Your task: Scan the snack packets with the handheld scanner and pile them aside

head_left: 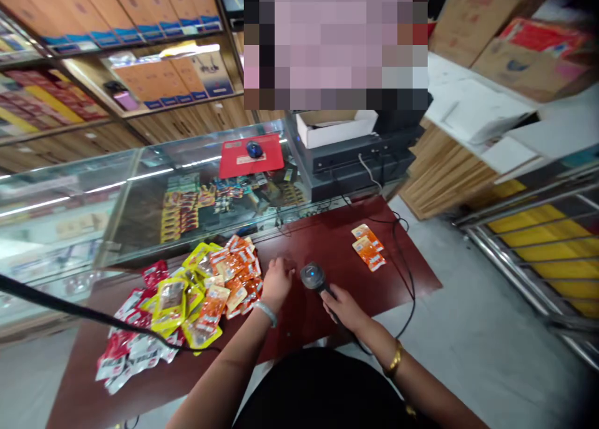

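The right hand [344, 305] is wrapped around the handle of a barcode scanner [312, 275], its dark head pointing down at the dark red worktop [327, 236] with a small blue light showing on top. A black cable [407, 279] loops away from it toward one o'clock. The left hand [277, 282] lies just beside the scanner head, at its nine o'clock, fingers bent down onto the wood at the edge of a heap of snack packets [210, 285]; whether it pinches a packet I cannot tell.

The heap spreads from nine to eight o'clock of the hands: orange packets nearest, yellow ones in the middle, red and white ones farthest out. Two orange packets [369, 247] lie apart at two o'clock.

These look like light, flat foil sachets, soft and crinkly, likely slick enough to slide over one another, so a pinch at a sealed edge should lift one cleanly. The scanner seems rigid and best held by its handle.

Beyond the worktop stands a glass display case [140, 192] carrying a red mouse pad [271, 158].
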A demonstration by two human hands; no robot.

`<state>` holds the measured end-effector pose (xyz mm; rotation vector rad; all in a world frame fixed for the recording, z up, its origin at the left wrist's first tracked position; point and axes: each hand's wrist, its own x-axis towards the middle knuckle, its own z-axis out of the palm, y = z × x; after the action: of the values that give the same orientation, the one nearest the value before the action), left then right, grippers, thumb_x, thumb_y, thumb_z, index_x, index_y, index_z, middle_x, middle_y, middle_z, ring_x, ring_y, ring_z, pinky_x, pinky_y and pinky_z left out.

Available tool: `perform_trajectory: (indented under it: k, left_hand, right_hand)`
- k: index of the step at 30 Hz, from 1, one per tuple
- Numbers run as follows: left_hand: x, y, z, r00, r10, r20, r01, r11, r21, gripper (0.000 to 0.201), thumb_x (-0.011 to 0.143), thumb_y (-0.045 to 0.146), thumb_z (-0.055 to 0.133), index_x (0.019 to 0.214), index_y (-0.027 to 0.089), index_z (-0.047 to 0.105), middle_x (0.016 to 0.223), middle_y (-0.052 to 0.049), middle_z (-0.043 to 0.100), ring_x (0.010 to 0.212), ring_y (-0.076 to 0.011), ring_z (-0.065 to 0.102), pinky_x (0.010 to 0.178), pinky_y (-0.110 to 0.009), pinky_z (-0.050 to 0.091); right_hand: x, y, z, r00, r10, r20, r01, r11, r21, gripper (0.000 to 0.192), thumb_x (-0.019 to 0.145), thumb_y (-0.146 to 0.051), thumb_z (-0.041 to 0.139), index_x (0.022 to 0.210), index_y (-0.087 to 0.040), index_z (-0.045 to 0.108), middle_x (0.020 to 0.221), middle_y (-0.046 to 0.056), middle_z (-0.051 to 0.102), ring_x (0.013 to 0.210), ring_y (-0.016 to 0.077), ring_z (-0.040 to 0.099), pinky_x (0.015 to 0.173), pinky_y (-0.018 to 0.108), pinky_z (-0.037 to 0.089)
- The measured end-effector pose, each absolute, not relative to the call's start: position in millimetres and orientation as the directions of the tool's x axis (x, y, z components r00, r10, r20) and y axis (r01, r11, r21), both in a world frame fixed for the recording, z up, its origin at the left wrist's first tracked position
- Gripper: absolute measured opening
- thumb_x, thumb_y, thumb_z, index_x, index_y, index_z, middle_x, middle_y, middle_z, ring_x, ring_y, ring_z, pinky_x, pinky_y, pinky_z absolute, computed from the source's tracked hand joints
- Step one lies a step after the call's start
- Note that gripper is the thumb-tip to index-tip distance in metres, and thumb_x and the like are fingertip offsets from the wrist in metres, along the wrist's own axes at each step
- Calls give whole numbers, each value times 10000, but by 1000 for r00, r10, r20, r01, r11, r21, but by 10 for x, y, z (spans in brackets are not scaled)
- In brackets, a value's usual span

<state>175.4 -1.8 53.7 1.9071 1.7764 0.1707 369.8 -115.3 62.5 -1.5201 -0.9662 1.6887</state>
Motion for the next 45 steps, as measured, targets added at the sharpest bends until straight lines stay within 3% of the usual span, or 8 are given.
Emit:
perform_trajectory:
  k: [8, 15, 21, 24, 28, 34, 38, 45]
  left_hand:
    - [3362, 335, 367, 483, 816, -319, 769, -220, 601, 299, 879, 187, 622, 1174, 171, 669, 1177, -105, 645, 1060, -193, 611, 984, -276, 451]
    - [4145, 612, 218, 516, 772, -371, 789, -260, 557, 302, 952, 189, 466, 1103, 151, 725, 1123, -144, 694, 1028, -208, 646, 939, -289, 464]
    - [4286, 675, 118, 483, 751, -451, 837, -244, 491, 225, 922, 242, 548, 1015, 107, 702, 1027, -178, 708, 931, -229, 678, 826, -306, 473]
    - [4202, 623, 79, 472, 752, -461, 833, -209, 512, 208, 929, 252, 547, 1030, 135, 686, 931, -127, 720, 827, -196, 673, 760, -289, 465]
    - [3901, 479, -5, 390, 741, -547, 804, 16, 594, 186, 913, 255, 578, 993, 146, 706, 789, -61, 704, 626, -131, 596, 633, -248, 428]
    - [3064, 248, -71, 327, 736, -593, 477, 413, 776, 317, 890, 380, 596, 977, 106, 731, 688, -23, 673, 466, -65, 418, 483, -201, 336]
    - [2393, 154, 21, 171, 798, -578, 413, 475, 777, 343, 884, 386, 579, 1023, 108, 725, 624, -1, 641, 424, -63, 380, 454, -205, 327]
    - [1356, -23, 282, -36, 898, -438, 465, 403, 788, 299, 839, 312, 623, 1055, 144, 742, 747, -68, 732, 718, -181, 656, 654, -279, 532]
  right_hand:
    - [4553, -1454, 550, 145, 803, -578, -135, -562, -816, 538, 793, -766, 525, 832, -233, 463, 525, -96, 478, 373, 78, 399, 383, 208, 307]
    - [5008, -1654, 546, 255, 786, -563, -143, -545, -826, 547, 799, -773, 518, 801, -228, 472, 552, -66, 492, 417, 86, 408, 395, 216, 316]
    - [5037, -1734, 520, 272, 773, -574, -165, -550, -819, 556, 797, -783, 510, 819, -229, 477, 563, -62, 491, 433, 94, 411, 407, 222, 316]
    - [4993, -1735, 503, 250, 785, -567, -151, -547, -824, 552, 808, -776, 502, 836, -225, 483, 564, -64, 499, 434, 94, 417, 421, 226, 324]
    - [4880, -1687, 522, 227, 797, -560, -94, -555, -827, 530, 821, -757, 497, 817, -227, 487, 548, -66, 505, 419, 94, 419, 427, 231, 328]
    - [4506, -1521, 613, 57, 789, -611, -23, -611, -791, 551, 775, -779, 519, 805, -229, 483, 517, -76, 487, 398, 96, 412, 403, 226, 311]
    - [4118, -1379, 665, -116, 816, -566, 12, -568, -823, 546, 799, -767, 532, 763, -225, 471, 532, -62, 500, 409, 88, 406, 410, 222, 303]
    - [3362, -1127, 798, -367, 791, -490, 61, -505, -861, 555, 846, -723, 545, 977, -184, 575, 578, -55, 505, 449, 100, 418, 413, 215, 308]
